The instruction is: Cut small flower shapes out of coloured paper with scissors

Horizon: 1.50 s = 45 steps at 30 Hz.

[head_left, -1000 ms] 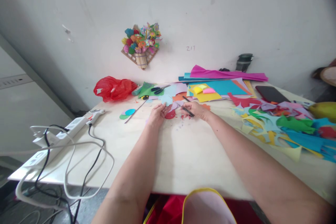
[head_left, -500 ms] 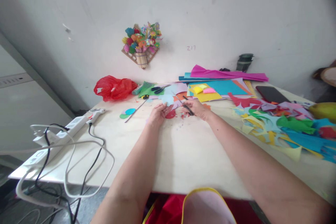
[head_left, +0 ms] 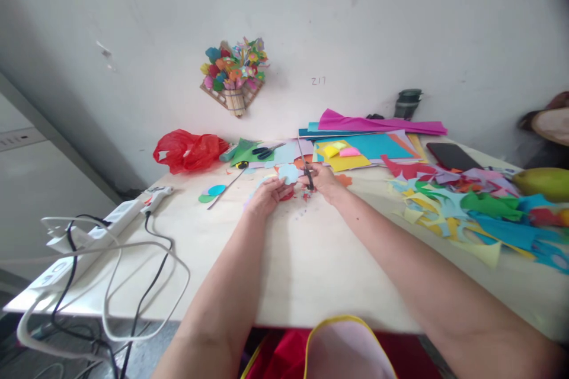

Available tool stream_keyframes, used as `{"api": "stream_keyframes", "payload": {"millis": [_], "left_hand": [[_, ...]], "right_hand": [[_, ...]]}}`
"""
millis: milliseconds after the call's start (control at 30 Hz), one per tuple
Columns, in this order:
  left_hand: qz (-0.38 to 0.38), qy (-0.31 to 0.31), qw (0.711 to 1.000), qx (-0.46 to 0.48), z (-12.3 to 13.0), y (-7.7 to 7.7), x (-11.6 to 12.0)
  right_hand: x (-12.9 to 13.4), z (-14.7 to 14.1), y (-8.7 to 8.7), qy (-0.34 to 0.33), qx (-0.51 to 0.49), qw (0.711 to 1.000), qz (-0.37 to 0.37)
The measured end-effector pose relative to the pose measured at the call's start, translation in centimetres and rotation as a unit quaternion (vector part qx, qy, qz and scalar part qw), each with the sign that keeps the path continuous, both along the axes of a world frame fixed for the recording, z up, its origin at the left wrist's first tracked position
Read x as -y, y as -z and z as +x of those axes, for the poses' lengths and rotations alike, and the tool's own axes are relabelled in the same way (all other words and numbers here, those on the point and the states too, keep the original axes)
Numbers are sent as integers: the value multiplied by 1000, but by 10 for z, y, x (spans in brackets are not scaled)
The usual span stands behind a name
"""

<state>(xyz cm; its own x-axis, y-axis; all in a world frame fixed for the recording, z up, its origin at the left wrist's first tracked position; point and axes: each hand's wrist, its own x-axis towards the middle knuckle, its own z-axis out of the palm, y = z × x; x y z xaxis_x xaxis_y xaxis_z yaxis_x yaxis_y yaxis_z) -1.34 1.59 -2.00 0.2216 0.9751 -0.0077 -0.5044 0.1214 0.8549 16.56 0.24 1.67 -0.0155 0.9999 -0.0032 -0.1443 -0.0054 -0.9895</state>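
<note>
1. The left hand grasps a pale blue paper by its near left edge between thumb and fingers; pinching only that margin probably leaves the rest of the outline free.
2. The paper sits between the two hands, just above the table. It is roundish with a wavy edge, so it shows no clear long axis.
3. The right hand is closed around the handles of the scissors, just beside the paper's right edge. Their long axis runs away from the person, tips pointing forward and slightly left; the blades look together, perhaps so the paper can be turned safely.
4. Coloured scraps lie well right of the right hand, likely kept aside for working room.
5. Left of the left hand, a blue circle overlaps a green circle, apparently set apart from the offcuts.
</note>
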Motion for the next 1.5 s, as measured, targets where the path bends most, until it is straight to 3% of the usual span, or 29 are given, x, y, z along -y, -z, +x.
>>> {"api": "stream_keyframes", "payload": {"millis": [433,667,1000,1200,1500], "left_hand": [[14,33,997,-69,3,-4,7],[31,31,995,-90,3,1,5],[42,-36,996,-67,-2,1,-1],[43,-32,997,-48,-5,5,-6],[55,-40,997,-37,-3,-2,1]], "right_hand": [[-5,4,1,38,39,997,51],[-4,3,5,-10,75,995,68],[-3,19,4,-74,84,992,55],[-2,31,4,-156,174,971,57],[-10,42,12,-226,240,942,68]]}}
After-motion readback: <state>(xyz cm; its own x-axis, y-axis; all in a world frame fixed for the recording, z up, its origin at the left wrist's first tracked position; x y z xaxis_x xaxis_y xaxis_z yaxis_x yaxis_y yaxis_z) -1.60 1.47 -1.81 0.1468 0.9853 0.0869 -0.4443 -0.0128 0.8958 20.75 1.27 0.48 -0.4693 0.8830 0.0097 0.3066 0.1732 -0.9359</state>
